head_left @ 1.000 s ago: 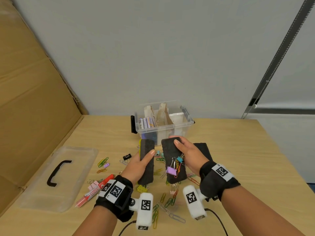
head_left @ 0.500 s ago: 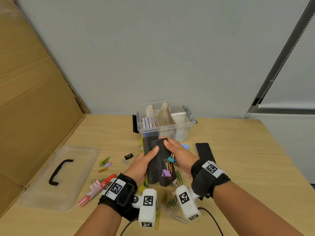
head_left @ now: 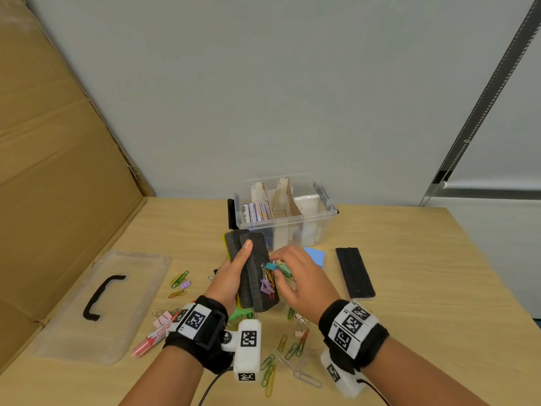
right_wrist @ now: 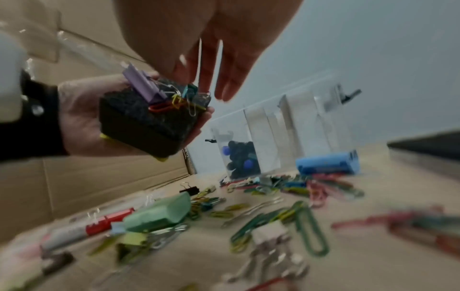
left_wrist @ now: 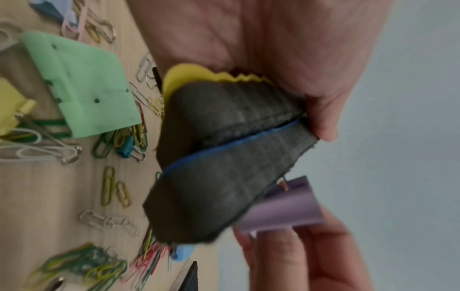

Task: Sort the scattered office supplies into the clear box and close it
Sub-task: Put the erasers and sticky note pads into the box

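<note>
Left hand [head_left: 231, 276] grips two stacked black erasers [head_left: 254, 273] above table [head_left: 409, 273] – purple binder clip [head_left: 265, 287] and coloured paper clips cling to top face. Right hand [head_left: 298, 284] at erasers' 3 o'clock, fingers straight and loose, tips by clips, holding nothing. Clear box [head_left: 284, 212] at hands' 12 o'clock – lid [head_left: 99, 303] off, at 9 o'clock

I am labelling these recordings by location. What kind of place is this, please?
Probably an office or lab bench set up for recording, not a home. A plain wooden table stands against a bare grey wall, a cardboard sheet screens one side, and paper clips lie scattered before a clear box.
</note>
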`<state>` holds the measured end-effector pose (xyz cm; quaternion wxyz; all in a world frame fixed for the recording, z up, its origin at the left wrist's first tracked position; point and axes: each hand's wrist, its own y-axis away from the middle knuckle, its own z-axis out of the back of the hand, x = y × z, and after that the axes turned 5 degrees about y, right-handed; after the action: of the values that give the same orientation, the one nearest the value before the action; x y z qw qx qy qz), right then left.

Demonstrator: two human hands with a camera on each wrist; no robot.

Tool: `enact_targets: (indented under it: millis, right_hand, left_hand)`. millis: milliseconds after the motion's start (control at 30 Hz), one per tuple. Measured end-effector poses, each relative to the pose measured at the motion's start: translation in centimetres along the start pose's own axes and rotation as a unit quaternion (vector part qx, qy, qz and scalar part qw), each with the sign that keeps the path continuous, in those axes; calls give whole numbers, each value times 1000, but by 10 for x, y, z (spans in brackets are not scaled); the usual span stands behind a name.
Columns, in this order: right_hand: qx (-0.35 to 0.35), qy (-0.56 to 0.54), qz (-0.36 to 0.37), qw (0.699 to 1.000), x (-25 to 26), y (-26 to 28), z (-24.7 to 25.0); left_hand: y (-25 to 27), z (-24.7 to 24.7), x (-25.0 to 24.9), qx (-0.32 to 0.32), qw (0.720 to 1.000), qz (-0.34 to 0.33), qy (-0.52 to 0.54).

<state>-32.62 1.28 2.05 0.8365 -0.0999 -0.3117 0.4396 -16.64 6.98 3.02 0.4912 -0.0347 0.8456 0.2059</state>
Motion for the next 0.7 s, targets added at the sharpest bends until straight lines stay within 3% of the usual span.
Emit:
enact_targets:
  millis: [100,233,333,433,533,633,700]
  right_hand:
    - [11,-45,-33,998,0,0,-5]
    - [40,-8,-76,996,-11,6,-6]
    - [135,56,-123,982,-26,19,-7]
    - [241,152,-116,952,-35,29,-9]
    - [193,121,-103,968,-29,27,-3]
    - [95,-15,-106,990,-8,18,3]
    - [94,-93,-120,984,7,11,3]
  left_hand:
    - [1,-4,-1,5,1000,5,0]
    - [1,-7,-2,-12,1000,5,-9]
    - [0,-2,-1,-35,999,9,-6]
    - [0,3,1,-47,999,17,-4]
    - [2,2,3,-50,998,23,4]
    - [4,-3,5,-45,999,27,8]
    - [6,-5,5,-37,999,30,14]
